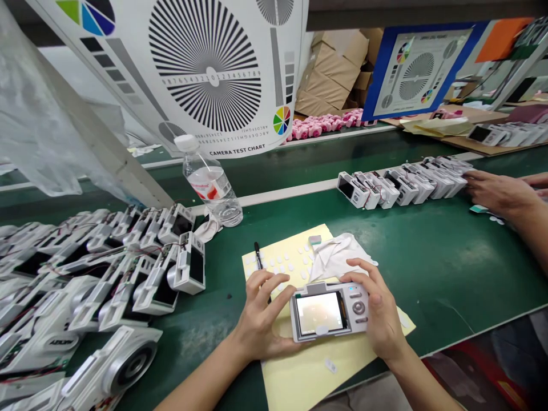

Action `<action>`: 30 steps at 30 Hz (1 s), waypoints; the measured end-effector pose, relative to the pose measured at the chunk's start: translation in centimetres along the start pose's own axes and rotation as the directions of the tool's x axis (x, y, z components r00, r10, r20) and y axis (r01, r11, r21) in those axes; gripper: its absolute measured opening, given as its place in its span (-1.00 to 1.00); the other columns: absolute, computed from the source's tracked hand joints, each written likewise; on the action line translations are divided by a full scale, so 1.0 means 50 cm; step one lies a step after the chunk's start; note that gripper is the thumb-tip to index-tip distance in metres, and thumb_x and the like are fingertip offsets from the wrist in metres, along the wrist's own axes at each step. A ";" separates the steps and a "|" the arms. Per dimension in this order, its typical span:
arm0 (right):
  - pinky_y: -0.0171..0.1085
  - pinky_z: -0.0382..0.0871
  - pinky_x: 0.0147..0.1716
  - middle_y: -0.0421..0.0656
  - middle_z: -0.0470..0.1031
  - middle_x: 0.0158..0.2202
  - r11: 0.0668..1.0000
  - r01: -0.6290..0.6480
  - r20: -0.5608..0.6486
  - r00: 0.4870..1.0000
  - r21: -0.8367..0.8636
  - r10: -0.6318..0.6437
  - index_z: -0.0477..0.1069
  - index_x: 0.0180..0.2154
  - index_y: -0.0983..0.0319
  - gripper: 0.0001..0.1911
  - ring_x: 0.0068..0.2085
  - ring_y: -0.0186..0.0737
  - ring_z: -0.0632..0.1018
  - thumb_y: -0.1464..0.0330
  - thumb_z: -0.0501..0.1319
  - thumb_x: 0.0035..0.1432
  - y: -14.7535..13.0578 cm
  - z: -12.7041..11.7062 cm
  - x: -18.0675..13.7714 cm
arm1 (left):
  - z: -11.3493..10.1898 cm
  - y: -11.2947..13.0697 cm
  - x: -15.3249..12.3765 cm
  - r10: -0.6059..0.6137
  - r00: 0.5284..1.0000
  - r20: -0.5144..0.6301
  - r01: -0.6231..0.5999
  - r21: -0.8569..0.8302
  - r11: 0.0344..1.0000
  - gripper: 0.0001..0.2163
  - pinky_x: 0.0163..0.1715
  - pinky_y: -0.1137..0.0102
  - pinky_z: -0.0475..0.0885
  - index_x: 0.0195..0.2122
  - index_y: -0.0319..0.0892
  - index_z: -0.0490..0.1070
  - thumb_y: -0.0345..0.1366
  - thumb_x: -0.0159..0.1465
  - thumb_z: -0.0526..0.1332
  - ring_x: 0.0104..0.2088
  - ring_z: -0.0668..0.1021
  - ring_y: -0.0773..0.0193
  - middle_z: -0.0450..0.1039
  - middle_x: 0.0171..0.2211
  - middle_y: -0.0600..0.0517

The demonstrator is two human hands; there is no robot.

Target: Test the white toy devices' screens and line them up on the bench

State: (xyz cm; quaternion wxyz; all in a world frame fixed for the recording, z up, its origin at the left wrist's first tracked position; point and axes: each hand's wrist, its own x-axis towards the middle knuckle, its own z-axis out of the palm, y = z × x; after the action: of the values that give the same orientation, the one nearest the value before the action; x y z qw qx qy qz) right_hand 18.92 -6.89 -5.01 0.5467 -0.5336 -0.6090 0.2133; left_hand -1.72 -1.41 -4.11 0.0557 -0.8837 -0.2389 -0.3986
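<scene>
Both of my hands hold a white digital camera (pixel 321 313) over a yellow sheet (pixel 295 377), its lit screen facing me. My left hand (pixel 265 317) grips the camera's left edge, thumb below and fingers near the top. My right hand (pixel 381 311) wraps the right end beside the round button pad. A small pale oval piece sits at the lower edge of the screen. Behind the camera lie a crumpled white cloth (pixel 340 254), a black pen (pixel 258 255) and several small white pieces on the sheet. One small white tag (pixel 330 366) lies in front.
Rows of partly open white cameras (pixel 149 268) crowd the left. A water bottle (pixel 214 185) stands behind the sheet. More cameras (pixel 402 182) line the back right, where another person's hand (pixel 500 194) reaches in. A camera test chart (pixel 209 74) hangs above.
</scene>
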 end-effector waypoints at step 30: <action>-0.24 0.33 -0.29 -0.06 0.25 -0.06 0.998 -0.059 0.052 0.997 0.011 0.059 0.39 -0.31 0.20 -0.44 -0.07 -0.10 0.40 0.01 -0.23 0.18 0.004 -0.004 0.003 | -0.004 0.009 0.005 -0.022 0.999 0.049 0.025 -0.076 0.997 -0.43 -0.19 0.11 0.24 -0.17 -0.23 0.21 -0.11 -0.18 0.33 -0.21 0.31 0.03 0.37 -0.26 -0.15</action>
State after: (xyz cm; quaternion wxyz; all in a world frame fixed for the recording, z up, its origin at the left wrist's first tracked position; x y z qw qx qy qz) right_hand 19.23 -6.73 -5.05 0.5275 -0.5422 -0.6057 0.2467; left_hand -1.50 -1.80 -3.77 0.0115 -0.8916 -0.2351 -0.3869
